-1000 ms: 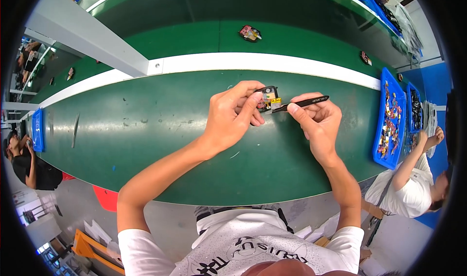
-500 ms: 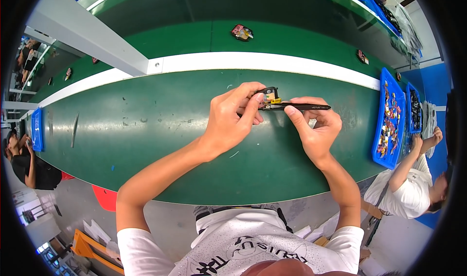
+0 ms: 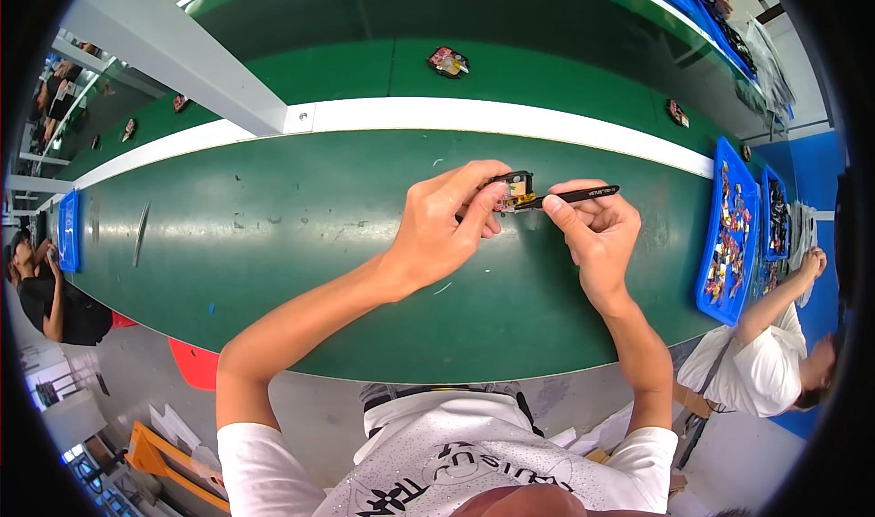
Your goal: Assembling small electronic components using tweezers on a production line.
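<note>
Above the middle of the green table, my left hand [image 3: 444,214] is closed around the edge of a small black frame-shaped housing [image 3: 521,181]. A yellow part and some fine coloured pieces show in and below its opening, too small to name. My right hand [image 3: 602,234] pinches black tweezers [image 3: 588,193] between thumb and fingers. Their tips reach left to the lower side of the housing, at the yellow part. Whether the tips grip anything I cannot tell. My left fingers hide part of the housing.
A blue tray [image 3: 704,289] of small colourful parts stands at the right, with a smaller blue bin [image 3: 775,243] beyond. Metal tweezers [image 3: 141,234] lie at the left. Behind a white rail [image 3: 437,113], small assemblies [image 3: 448,62] rest on a green surface. Other people sit at both sides.
My left hand and the housing have shifted slightly right. The tweezers have gone from nearly level to slanting, their rear end higher, and the housing's opening shows more clearly.
</note>
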